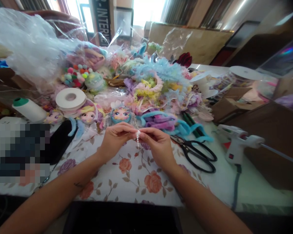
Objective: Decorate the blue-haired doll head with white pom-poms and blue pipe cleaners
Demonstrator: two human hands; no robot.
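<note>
My left hand (117, 139) and my right hand (158, 143) meet above the floral tablecloth (134, 172), fingertips pinched together. Between them is a small white piece with a short string of white beads (138, 141) hanging straight down. Both hands seem to grip its top; the fingers partly hide it. Just beyond the hands sits a doll head with a painted face and blue trim (121, 115). Black-handled scissors (200, 156) lie to the right of my right hand, their blades pointing toward the pipe-cleaner-like fuzzy strips (158, 119).
A white glue gun (236, 143) with its cord stands at the right beside a cardboard box (271, 143). Ribbon spool (70, 99), thread cone (29, 109) and a black pouch-like item (57, 143) are at left. Ruffled trims (151, 87), pompoms (74, 75) and plastic bags (31, 45) crowd the back.
</note>
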